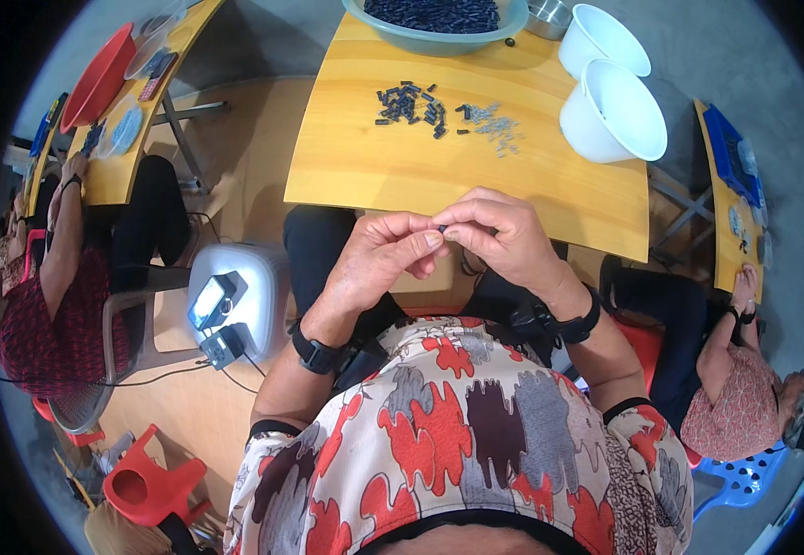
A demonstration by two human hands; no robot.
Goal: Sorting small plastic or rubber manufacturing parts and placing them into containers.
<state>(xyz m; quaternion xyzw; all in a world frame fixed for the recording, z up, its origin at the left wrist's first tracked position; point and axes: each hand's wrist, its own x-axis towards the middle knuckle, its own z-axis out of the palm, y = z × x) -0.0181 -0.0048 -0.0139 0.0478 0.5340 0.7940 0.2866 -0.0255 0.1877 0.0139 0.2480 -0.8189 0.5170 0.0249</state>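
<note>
My left hand (383,254) and my right hand (504,236) meet just in front of the table's near edge. Pinched between their thumbs and fingertips is a small black piece (441,228), mostly covered by the fingers. On the wooden table (365,176) beyond them lies a loose pile of short black cylindrical pieces (404,104). To its right is a scatter of small clear pieces (497,128), with a few black ones at its left side.
A pale basin (434,43) full of dark pieces stands at the table's far edge, beside a metal bowl (547,18). Two white buckets (606,120) stand at the right. A grey stool (268,277) bearing black devices is at my left. People sit at tables on both sides.
</note>
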